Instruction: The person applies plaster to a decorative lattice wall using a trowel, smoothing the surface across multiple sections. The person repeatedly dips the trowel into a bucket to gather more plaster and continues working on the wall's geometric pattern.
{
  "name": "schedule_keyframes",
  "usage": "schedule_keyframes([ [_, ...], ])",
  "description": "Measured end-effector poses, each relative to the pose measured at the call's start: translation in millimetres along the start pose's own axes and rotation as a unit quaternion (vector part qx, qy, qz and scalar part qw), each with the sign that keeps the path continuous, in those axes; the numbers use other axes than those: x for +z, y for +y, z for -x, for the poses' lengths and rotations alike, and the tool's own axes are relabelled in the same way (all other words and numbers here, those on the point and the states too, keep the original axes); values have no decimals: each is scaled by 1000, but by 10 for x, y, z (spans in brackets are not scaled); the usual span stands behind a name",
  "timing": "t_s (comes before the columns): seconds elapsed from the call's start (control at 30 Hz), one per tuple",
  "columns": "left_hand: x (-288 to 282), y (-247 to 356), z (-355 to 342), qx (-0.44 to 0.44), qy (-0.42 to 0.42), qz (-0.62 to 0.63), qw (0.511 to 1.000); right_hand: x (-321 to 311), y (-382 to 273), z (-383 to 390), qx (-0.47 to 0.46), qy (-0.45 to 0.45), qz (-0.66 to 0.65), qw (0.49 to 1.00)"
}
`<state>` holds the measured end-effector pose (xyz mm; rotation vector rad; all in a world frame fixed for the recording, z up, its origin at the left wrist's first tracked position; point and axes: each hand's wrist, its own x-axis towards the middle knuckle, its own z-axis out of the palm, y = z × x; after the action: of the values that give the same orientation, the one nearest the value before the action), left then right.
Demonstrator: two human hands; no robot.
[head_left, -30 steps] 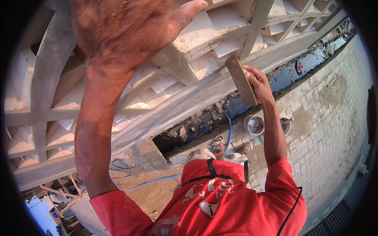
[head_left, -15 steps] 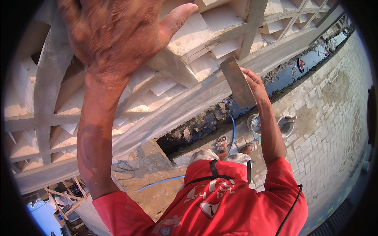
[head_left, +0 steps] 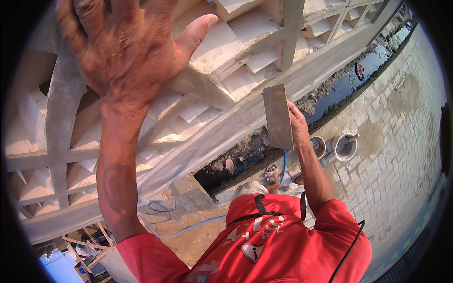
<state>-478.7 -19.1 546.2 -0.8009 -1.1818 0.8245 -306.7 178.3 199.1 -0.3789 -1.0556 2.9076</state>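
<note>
1. Head view, main item: one flat trowel (head_left: 278,117), a plain rectangular plate, grey-brown and dull, with straight edges, slightly rounded corners and a small rusty-orange mark near its upper end. Any handle is hidden behind it.
2. Position: in your right hand (head_left: 298,127), in front of the lower ledge (head_left: 188,162) of the wall as you look down. Whether it touches the ledge, you cannot tell from this angle.
3. Orientation: long axis nearly up and down the view, upper end leaning slightly left, toward the lattice; lower end toward your feet. Broad face turned up at you.
4. Right grip: fingers closed on the trowel at its right edge, the rest of the hold concealed by the plate.
5. Left hand (head_left: 125,59): spread flat over the lattice wall (head_left: 222,45), fingers apart, thumb pointing right, holding nothing visible; it covers several of the pale recessed blocks.
6. Drain (head_left: 330,96): dark water and rubble, running along the foot of the wall, partly masked by your trowel.
7. Buckets, two: a pale bucket (head_left: 335,150) with a tool handle over its rim, and a second bucket (head_left: 324,147) partly blocked by your right forearm.
8. Ground: blue hose (head_left: 198,224), your sandalled foot (head_left: 272,174) beside the drain, grey paving (head_left: 382,170) to the right.
</note>
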Motion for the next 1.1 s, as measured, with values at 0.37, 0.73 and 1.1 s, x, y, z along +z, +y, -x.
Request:
schedule_keyframes([
  [0.37, -228, 157, -137, -97, -78, 111, 986, 611, 387, 3, -41, 55, -57, 996],
  [0.73, -49, 38, -22, -8, -14, 24, 1000, 1083, 632, -140, -68, 84, 93, 990],
  [1.1, -56, -29, 20, 14, -27, -19, 999, 818, 374, 55, -89, 104, 124, 983],
])
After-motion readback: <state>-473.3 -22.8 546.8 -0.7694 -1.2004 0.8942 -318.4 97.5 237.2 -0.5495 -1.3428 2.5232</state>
